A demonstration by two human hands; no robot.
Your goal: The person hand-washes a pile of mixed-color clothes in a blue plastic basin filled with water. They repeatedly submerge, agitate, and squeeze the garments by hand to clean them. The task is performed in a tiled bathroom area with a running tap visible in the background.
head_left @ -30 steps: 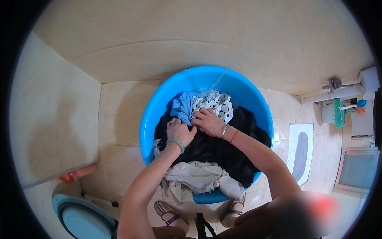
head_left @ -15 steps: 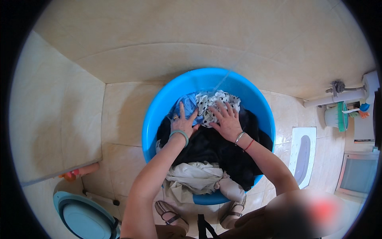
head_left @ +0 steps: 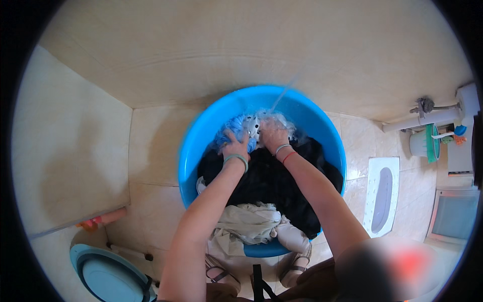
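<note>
Room: you stand in a tiled washroom, beige walls meeting at a corner ahead of you.
Floor (head_left: 156, 151): pale glossy tiles; it carries everything here.
Basin (head_left: 201, 146): large round blue tub on the floor straight below you, heaped with laundry.
Black garment (head_left: 271, 181): fills the middle of the basin, under both your forearms.
Pale cloth (head_left: 249, 224): cream piece draped over the basin's near rim.
Squat pan (head_left: 381, 194): white, set in the floor to your right.
Lidded bucket (head_left: 103, 274): teal, at lower left.
Blue cloth (head_left: 232, 132): bunched at the basin's far side, under your left hand (head_left: 236, 147).
Spotted white cloth (head_left: 266, 123): just beside the blue one, under your right hand (head_left: 274, 137).
Fingers: both sets are curled down and clamped into these two cloths, the hands nearly touching each other.
Wrists: green band on your left, red and pale bands on your right.
</note>
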